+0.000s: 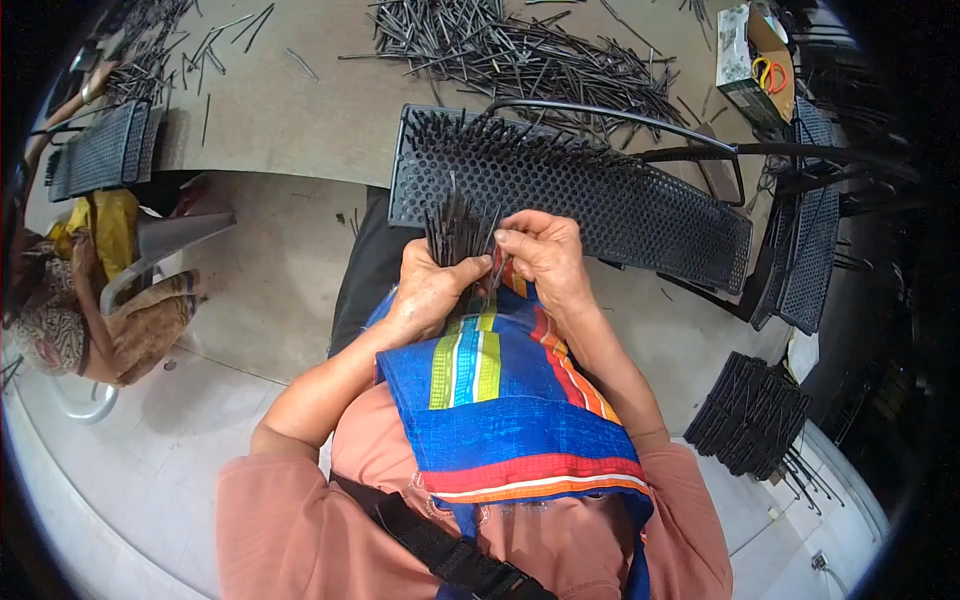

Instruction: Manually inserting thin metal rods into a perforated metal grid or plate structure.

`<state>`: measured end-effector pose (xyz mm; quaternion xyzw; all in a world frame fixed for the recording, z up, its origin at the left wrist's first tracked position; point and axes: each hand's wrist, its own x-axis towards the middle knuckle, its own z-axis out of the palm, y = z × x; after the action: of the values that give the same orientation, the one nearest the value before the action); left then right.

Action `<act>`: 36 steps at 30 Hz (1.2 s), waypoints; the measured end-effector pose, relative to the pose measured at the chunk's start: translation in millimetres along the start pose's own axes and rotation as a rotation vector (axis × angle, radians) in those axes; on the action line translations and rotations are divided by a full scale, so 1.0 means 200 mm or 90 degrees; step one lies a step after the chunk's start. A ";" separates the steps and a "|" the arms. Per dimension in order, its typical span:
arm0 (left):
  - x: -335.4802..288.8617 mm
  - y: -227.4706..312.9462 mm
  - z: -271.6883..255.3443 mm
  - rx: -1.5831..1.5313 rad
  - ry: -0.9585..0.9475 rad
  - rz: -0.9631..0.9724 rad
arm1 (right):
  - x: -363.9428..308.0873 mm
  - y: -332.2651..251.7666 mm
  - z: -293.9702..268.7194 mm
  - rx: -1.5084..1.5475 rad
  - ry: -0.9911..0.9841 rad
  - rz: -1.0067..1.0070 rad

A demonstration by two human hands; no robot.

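Seen from above, a seated person works over their lap, which is covered by a bright blue striped cloth point(510, 390). Their left hand point(428, 290) is curled into a fist around a bundle of thin black rods point(455, 228), the rods standing up out of the top of the fist and fanning slightly. Their right hand point(540, 250) sits just beside it, with thumb and forefinger pressed together, pinching the end of what looks like a single rod at the edge of the bundle; whether it is only one is too fine to tell.

Just beyond the fingertips lies a long black perforated panel point(620, 205), many rods already standing in the holes at its near-left end. Farther past it, on the pale table point(300, 110), lies a loose heap of rods point(520, 50). Off to the left of the fingers another person point(70, 300) sits with a similar panel.

Risks, as a judgement: if the left fist loosens, the fanned bundle could slip and scatter onto the cloth or floor. Pinching two rods at once could jam a hole, and the rods' thin ends could prick the fingers.
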<state>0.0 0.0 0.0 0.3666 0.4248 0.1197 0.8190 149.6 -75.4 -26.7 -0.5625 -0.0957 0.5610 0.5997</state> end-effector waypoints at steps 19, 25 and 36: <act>0.02 0.04 0.05 -0.120 0.060 -0.010 | -0.03 -0.12 -0.05 -0.051 -0.003 -0.030; 0.02 0.04 0.06 -0.115 0.072 -0.043 | 0.07 -0.27 -0.10 -0.170 0.179 -0.426; 0.05 0.09 0.09 -0.103 0.070 -0.066 | 0.18 -0.31 -0.09 -0.483 0.180 -0.661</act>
<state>21.7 8.1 12.8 0.2697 0.4764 0.1306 0.8266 210.9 -41.0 -3.7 -0.6841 -0.4661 0.0467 0.5591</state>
